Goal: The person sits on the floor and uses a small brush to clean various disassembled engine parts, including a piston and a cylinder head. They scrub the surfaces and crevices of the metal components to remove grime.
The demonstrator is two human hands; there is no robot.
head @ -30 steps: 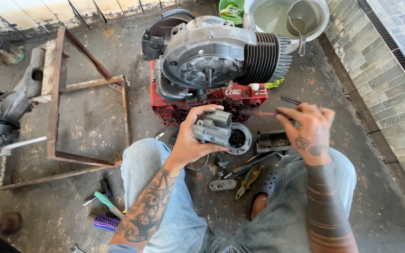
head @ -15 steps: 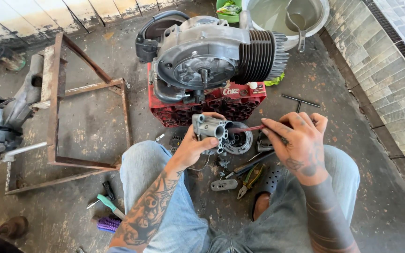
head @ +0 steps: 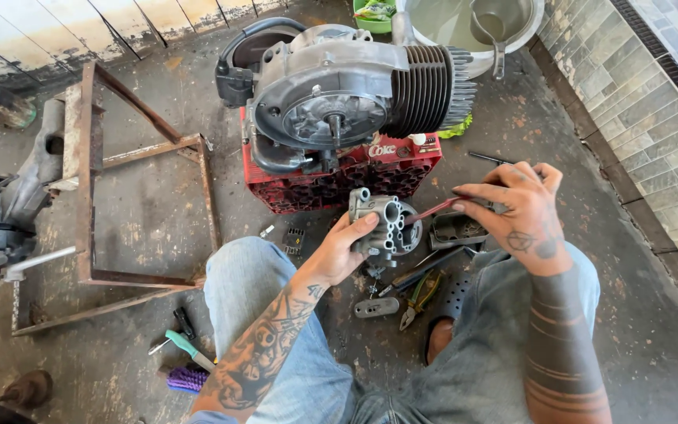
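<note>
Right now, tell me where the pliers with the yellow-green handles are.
In the head view the pliers lie on the floor between the person's knees, below the carburettor held in the left hand, beside a flat grey metal piece.

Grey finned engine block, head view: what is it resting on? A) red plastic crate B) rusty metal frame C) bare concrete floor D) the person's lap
A: the grey finned engine block sits on top of the red plastic crate, whose latticed side shows under it; the rusty metal frame lies apart to the side, while the left hand holds a small grey metal carburettor body in front of the crate.
</note>
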